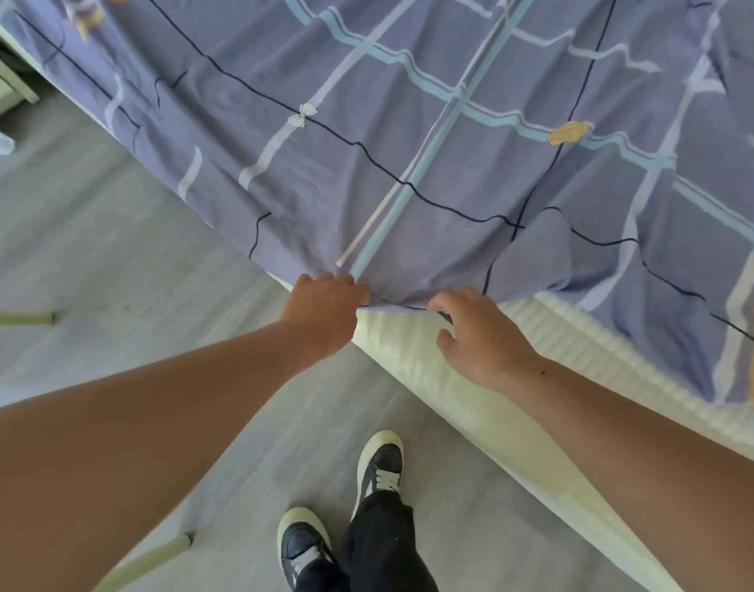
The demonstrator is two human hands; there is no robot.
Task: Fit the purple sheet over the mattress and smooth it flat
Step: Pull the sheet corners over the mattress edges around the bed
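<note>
Pinching the hem of the purple sheet (409,121), the left hand (324,309) sits at the near corner of the mattress (409,361). Just right of it, the right hand (482,335) is half-curled; its grip is unclear.

Beyond the left hand (324,309) and the right hand (482,335), the purple sheet (409,121) is seen as matt woven cloth, soft and creased. Below them the mattress (418,365) is covered in smooth cream fabric, ribbed along its top edge. Left of them, the floor (110,258) is finished matt grey, faintly grained.
</note>
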